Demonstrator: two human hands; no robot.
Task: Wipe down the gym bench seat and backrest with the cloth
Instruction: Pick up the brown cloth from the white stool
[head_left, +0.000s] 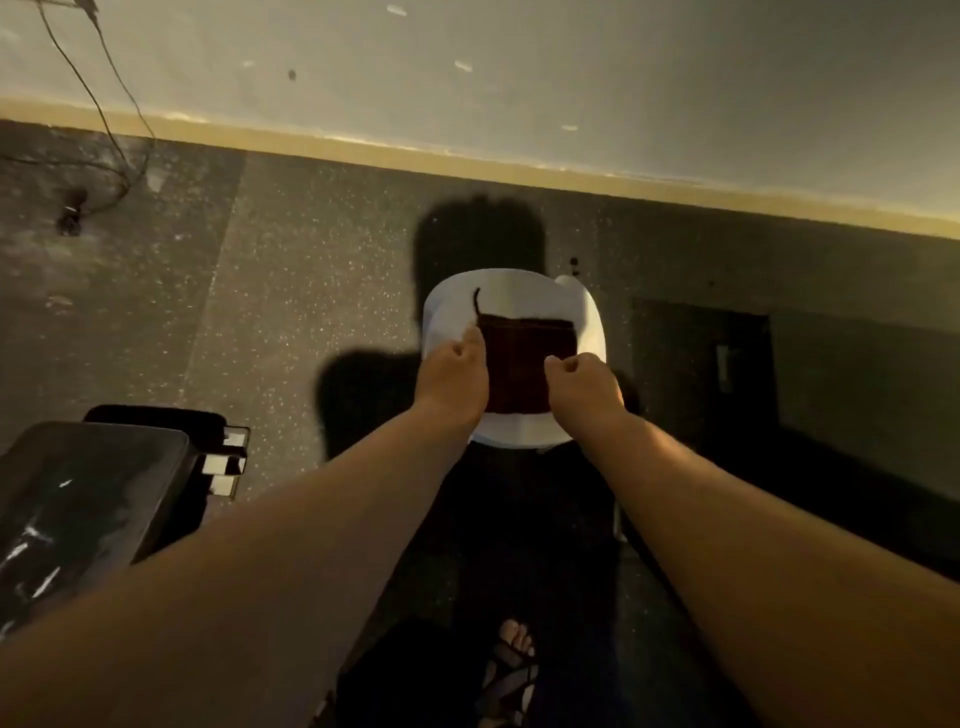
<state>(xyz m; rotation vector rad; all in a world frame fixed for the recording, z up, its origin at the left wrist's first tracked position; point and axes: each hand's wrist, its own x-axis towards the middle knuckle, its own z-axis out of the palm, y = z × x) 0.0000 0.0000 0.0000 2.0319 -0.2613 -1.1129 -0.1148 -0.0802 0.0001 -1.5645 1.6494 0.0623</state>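
Dark cloth (524, 364) pinched by left hand (454, 374), right hand (582, 384).

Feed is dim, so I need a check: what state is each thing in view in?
white bucket: upright on the floor, open; contents hidden.
cloth: spread out, held over the white bucket.
left hand: pinching the cloth's left edge.
right hand: pinching the cloth's right edge.
bench pad: no hand on it.
cable: lying loose by the wall.

Speckled floor (311, 270) — white basin (511, 278), bench (88, 499)
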